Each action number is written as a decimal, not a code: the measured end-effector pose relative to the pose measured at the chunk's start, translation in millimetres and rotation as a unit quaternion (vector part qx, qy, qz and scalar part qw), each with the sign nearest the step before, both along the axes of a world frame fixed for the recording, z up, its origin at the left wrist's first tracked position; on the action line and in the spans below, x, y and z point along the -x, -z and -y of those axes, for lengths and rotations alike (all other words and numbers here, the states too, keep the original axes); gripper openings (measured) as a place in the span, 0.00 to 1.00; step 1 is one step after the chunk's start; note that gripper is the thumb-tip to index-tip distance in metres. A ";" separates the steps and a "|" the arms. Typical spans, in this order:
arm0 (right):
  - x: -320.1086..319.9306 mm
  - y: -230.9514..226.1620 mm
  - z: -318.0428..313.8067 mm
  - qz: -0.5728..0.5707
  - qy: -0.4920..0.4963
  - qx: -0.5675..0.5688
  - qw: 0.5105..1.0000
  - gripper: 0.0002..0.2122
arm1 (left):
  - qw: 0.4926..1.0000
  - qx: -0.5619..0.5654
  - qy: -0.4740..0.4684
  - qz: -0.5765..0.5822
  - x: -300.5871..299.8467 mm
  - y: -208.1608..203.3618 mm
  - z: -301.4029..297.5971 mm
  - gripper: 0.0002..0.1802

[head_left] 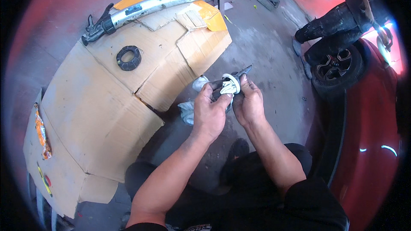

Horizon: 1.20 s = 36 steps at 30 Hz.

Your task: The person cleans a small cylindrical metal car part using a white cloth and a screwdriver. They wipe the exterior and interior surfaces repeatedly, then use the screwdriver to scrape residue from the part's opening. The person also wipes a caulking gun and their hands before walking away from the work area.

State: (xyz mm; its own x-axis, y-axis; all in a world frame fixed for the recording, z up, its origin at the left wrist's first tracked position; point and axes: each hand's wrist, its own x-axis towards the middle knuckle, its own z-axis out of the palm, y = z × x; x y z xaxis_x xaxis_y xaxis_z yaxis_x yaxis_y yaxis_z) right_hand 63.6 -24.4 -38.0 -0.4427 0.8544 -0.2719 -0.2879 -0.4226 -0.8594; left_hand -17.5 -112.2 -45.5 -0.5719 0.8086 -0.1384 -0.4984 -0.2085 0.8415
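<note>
In front of me, both hands hold a pointed dark nozzle with a round white flange (231, 82). My left hand (211, 113) is closed, thumb and fingers pinching crumpled white material (229, 87) inside the flange. My right hand (249, 102) grips the piece from the other side, below its dark tip, which points up and to the right. My fingers hide part of it. To the left on the cardboard lies a silver tube gun (160, 5) with a black trigger end. Below that sits a black ring (128, 58).
Cardboard (107, 124) covers a work surface at left, bearing an orange crumpled wrapper (41, 132) and a yellow cutter (44, 180). Pale crumpled wrapping (186, 112) lies below its edge. A red car (364, 145) stands right; another person (332, 30) is beside its wheel (336, 69).
</note>
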 end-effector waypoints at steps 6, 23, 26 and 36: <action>-4.1 -0.5 7.0 -0.047 0.033 0.081 0.995 0.15 | 0.965 -0.040 0.076 0.249 16.4 1.9 3.9 0.13; -32.4 -18.2 -4.1 -0.130 -0.027 0.137 0.982 0.10 | 0.885 0.245 0.021 -0.395 46.3 3.1 22.7 0.08; -26.8 -22.5 -0.3 -0.091 0.003 0.157 0.983 0.11 | 0.975 0.206 0.019 0.081 36.2 40.5 7.7 0.19; -24.0 -23.6 -3.0 -0.049 0.028 0.102 0.993 0.16 | 0.875 -0.032 0.144 0.461 17.3 53.6 23.4 0.18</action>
